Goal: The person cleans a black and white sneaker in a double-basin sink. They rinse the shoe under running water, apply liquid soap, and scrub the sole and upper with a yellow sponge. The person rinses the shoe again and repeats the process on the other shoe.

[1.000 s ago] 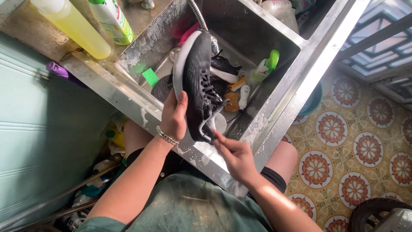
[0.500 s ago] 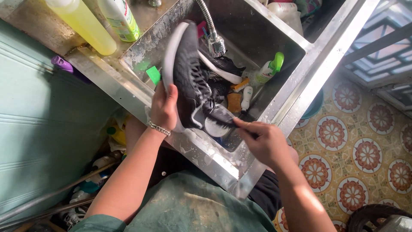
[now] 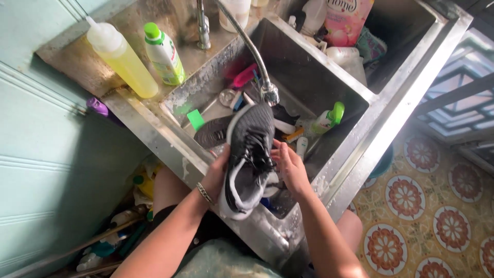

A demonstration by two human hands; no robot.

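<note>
Keep your left hand (image 3: 216, 177) clamped on the grey shoe (image 3: 249, 157); your right hand's (image 3: 290, 167) loosely curled fingers work its laces under the tap (image 3: 268, 95).

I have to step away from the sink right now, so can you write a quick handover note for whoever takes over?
Left hand: grips the dark grey sneaker at its heel side, over the steel sink.
Right hand: fingers at the laces.
Faucet head hangs above the toe; running water cannot be told.
A loose insole, green sponge and pink brush lie in the basin.
Done: shoe looks wet.
Left: probably scrubbing and rinsing.
</note>
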